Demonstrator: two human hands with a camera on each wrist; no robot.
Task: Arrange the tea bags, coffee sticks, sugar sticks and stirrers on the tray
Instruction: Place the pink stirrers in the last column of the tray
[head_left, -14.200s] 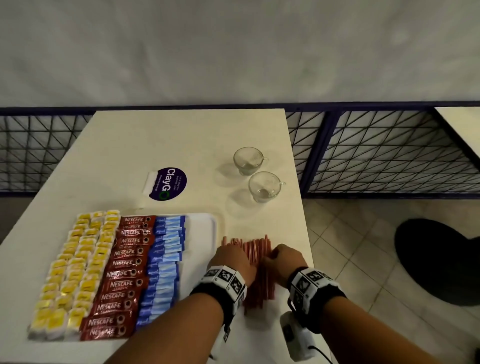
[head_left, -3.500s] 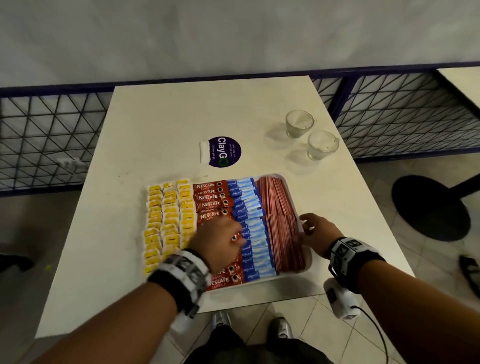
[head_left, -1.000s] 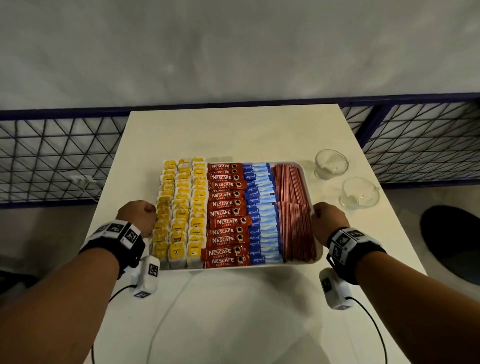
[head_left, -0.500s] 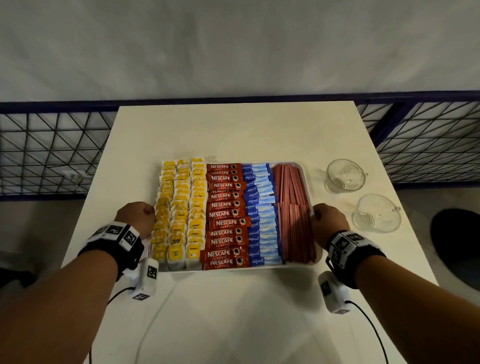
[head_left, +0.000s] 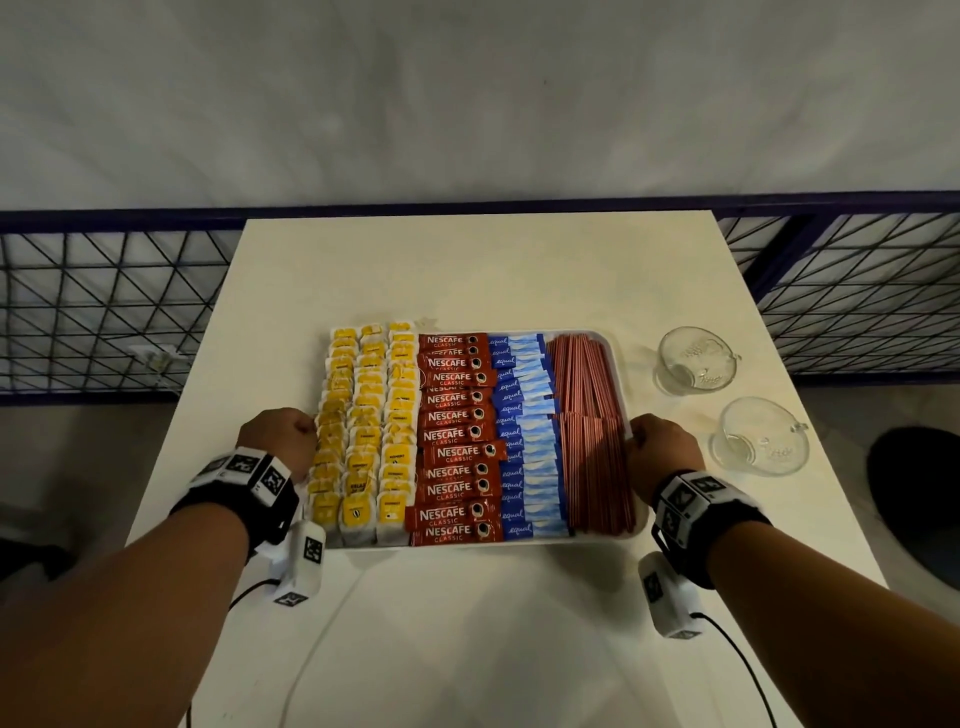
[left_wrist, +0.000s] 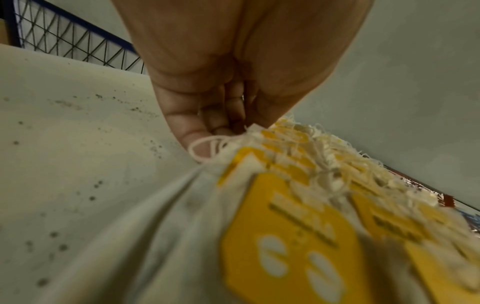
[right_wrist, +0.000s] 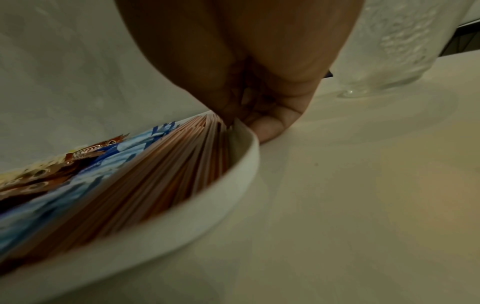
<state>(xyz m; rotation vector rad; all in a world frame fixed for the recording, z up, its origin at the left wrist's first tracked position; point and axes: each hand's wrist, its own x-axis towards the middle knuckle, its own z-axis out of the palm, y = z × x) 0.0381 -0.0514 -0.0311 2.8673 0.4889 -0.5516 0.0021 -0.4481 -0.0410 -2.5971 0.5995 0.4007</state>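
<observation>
Looks basically done: tea bags (head_left: 363, 431), coffee (head_left: 457, 434), sugar (head_left: 530, 436) and stirrers (head_left: 592, 436) fill the tray (head_left: 618, 353), left hand (head_left: 280, 434) and right hand (head_left: 662, 447) gripping its sides on the tabletop (head_left: 467, 270)

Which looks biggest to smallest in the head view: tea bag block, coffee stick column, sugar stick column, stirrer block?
1. tea bag block, widest, three columns.
2. stirrer block and coffee stick column: too alike to rank.
3. sugar stick column, narrowest.

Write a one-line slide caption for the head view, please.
Both hands, left hand and right hand, grip the white rectangular tray filled with sachets and stirrers.
</observation>
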